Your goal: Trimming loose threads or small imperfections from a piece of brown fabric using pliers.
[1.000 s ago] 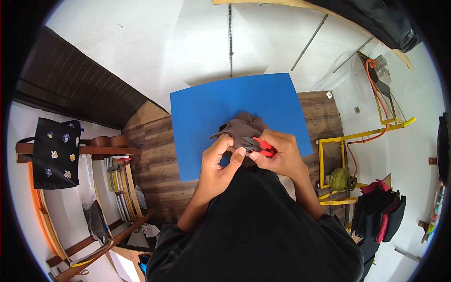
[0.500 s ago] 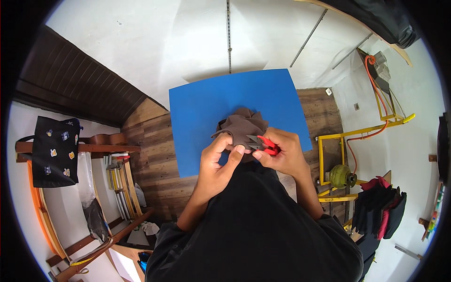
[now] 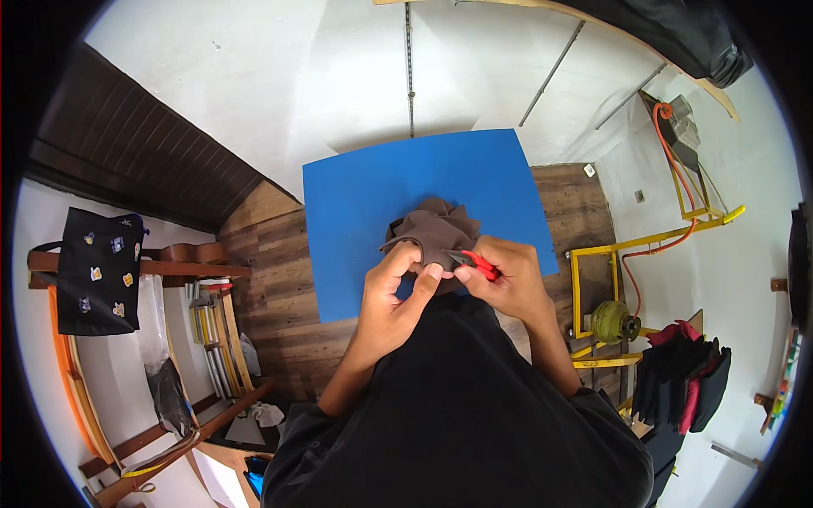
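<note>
A bunched piece of brown fabric (image 3: 436, 227) lies at the near part of the blue tabletop (image 3: 364, 190), close to my body. My left hand (image 3: 396, 288) pinches the fabric's near edge between thumb and fingers. In my right hand (image 3: 511, 275) is a pair of red-handled thread snips (image 3: 481, 264), gripped in the fingers. Their dark blades point left and lie against the fabric, just beside my left fingertips. The blades look closer together than wide apart. My right fingertips also come close to the fabric edge.
On the right stands a yellow metal frame (image 3: 580, 296) with a green gas cylinder (image 3: 611, 322) and an orange hose (image 3: 627, 275). Dark and red folded cloths (image 3: 682, 381) hang nearby. At left are a black bag (image 3: 100, 271) and a wooden shelf rack (image 3: 229, 339).
The snips' blades have come together from a wider spread and moved slightly left onto the fabric. My left hand keeps its pinch. The whole view has shifted slightly.
</note>
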The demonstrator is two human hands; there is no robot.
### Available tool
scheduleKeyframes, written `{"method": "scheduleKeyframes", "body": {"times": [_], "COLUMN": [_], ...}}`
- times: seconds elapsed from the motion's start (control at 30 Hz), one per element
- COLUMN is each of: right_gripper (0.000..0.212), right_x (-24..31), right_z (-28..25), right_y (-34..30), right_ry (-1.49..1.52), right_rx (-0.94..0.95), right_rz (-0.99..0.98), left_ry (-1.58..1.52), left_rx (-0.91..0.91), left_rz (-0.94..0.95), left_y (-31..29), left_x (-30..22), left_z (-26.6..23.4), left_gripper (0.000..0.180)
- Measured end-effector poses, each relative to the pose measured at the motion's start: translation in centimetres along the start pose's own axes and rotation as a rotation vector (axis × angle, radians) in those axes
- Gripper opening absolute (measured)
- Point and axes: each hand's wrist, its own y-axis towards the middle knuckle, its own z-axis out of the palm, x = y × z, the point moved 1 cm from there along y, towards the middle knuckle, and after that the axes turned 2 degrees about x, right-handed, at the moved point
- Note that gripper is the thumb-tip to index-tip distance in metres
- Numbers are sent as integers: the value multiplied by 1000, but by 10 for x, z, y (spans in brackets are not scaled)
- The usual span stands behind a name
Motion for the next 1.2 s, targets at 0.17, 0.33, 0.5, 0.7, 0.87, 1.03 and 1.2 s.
{"method": "scheduleKeyframes", "body": {"times": [0.17,0.33,0.5,0.7,0.87,1.03,1.2], "right_gripper": [29,29,29,28,28,28,28], "right_x": [2,2,7,7,13,10,13], "right_z": [-4,-6,-8,-11,-8,-1,-3], "right_y": [2,0,-1,-3,-1,0,4], "right_ry": [53,6,-73,-196,-194,-148,-154], "right_rx": [-65,-20,-58,-99,-103,-198,-157], "right_rz": [-25,12,-37,-42,-71,-57,-66], "left_ry": [-11,-16,37,79,227,192,205], "left_rx": [18,-5,-21,-64,-42,-74,-73], "left_rz": [-1,-18,5,21,49,80,76], "left_y": [2,0,0,0,-2,1,0], "left_x": [0,6,6,-4,-4,-10,-7], "left_z": [1,2,1,1,-4,-3,-9], "left_gripper": [9,9,10,10,9,9,9]}}
